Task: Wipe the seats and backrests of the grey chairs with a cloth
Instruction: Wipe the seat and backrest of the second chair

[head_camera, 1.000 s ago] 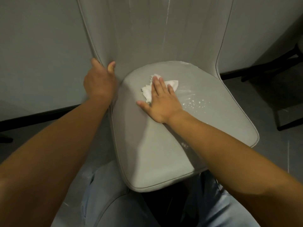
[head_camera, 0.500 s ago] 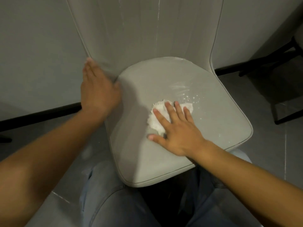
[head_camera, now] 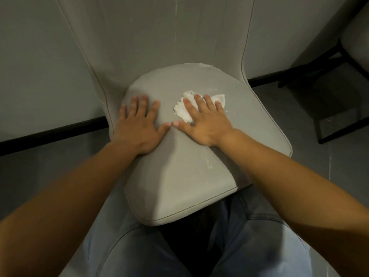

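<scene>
A grey padded chair stands in front of me, its seat (head_camera: 185,172) below and its tall backrest (head_camera: 159,43) rising behind. A crumpled white cloth (head_camera: 184,110) lies on the rear middle of the seat. My right hand (head_camera: 201,122) presses flat on the cloth, fingers spread and pointing at the backrest. My left hand (head_camera: 139,124) lies flat and open on the seat's left rear part, its thumb nearly touching my right thumb. Small white specks dot the seat near the cloth and along my right forearm.
A grey wall with a black skirting strip (head_camera: 50,132) runs behind the chair. A second chair with black legs (head_camera: 327,108) stands at the right. My legs in blue jeans (head_camera: 249,246) are under the seat's front edge. The floor is grey tile.
My left hand has left the backrest's left edge and come down flat onto the seat. My right hand swept the cloth forward, then back toward the rear of the seat.
</scene>
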`<action>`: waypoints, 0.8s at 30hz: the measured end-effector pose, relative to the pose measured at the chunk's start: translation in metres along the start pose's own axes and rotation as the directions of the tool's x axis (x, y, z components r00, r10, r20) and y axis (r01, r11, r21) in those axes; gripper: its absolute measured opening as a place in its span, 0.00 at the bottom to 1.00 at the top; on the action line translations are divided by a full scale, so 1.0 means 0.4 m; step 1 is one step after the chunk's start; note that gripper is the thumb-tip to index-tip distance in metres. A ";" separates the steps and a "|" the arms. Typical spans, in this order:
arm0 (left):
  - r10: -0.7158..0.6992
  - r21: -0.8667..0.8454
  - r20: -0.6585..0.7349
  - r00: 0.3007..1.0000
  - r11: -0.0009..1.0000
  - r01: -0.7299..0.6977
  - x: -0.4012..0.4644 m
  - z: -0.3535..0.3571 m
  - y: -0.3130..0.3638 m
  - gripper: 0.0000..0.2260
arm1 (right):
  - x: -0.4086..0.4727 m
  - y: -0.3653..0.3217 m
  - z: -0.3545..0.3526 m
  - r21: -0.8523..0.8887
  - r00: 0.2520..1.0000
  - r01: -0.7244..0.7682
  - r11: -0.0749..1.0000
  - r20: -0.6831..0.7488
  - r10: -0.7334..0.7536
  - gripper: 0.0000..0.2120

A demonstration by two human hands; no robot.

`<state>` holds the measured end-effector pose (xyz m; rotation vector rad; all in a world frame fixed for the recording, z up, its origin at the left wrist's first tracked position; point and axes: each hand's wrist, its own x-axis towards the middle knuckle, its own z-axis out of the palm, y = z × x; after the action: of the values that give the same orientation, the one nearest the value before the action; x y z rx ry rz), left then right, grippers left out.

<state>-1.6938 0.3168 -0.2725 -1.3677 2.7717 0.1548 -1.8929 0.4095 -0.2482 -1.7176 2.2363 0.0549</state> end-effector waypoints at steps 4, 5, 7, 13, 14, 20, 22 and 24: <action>-0.008 -0.020 0.014 1.000 1.000 0.008 0.069 0.008 -0.003 0.38 | -0.214 0.015 0.030 -0.005 0.999 0.053 0.999 0.000 -0.053 0.47; -0.012 -0.025 0.015 1.000 1.000 0.012 0.084 0.007 -0.002 0.38 | -0.265 0.020 0.036 -0.016 0.998 0.056 0.998 0.003 -0.056 0.46; -0.018 -0.030 0.015 1.000 0.999 0.018 0.108 0.004 0.001 0.38 | -0.328 0.032 0.049 -0.049 0.998 0.062 0.997 0.017 -0.061 0.45; -0.017 -0.036 0.006 1.000 0.999 0.017 0.114 0.006 0.003 0.36 | -0.158 0.083 0.027 -0.028 1.000 0.008 1.000 -0.028 -0.009 0.41; -0.018 -0.038 0.003 1.000 0.999 0.018 0.112 0.008 0.004 0.36 | -0.092 0.096 0.018 -0.025 0.999 -0.016 1.000 -0.032 0.015 0.41; -0.025 -0.042 -0.055 0.998 0.999 0.023 0.104 0.007 0.008 0.34 | 0.230 0.127 -0.058 -0.010 0.997 -0.065 0.998 -0.032 0.065 0.40; -0.029 -0.048 -0.079 0.996 0.999 0.025 0.103 0.009 0.010 0.34 | 0.256 0.123 -0.062 -0.010 0.995 -0.073 0.997 -0.063 0.073 0.39; -0.053 -0.048 -0.093 0.994 0.998 0.048 0.109 0.010 0.008 0.34 | 0.250 0.116 -0.056 -0.029 0.990 -0.066 0.997 -0.128 0.062 0.38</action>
<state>-1.7228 0.2849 -0.2800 -1.4923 2.8228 0.1565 -1.9646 0.3240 -0.2620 -1.7103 2.3953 -0.0027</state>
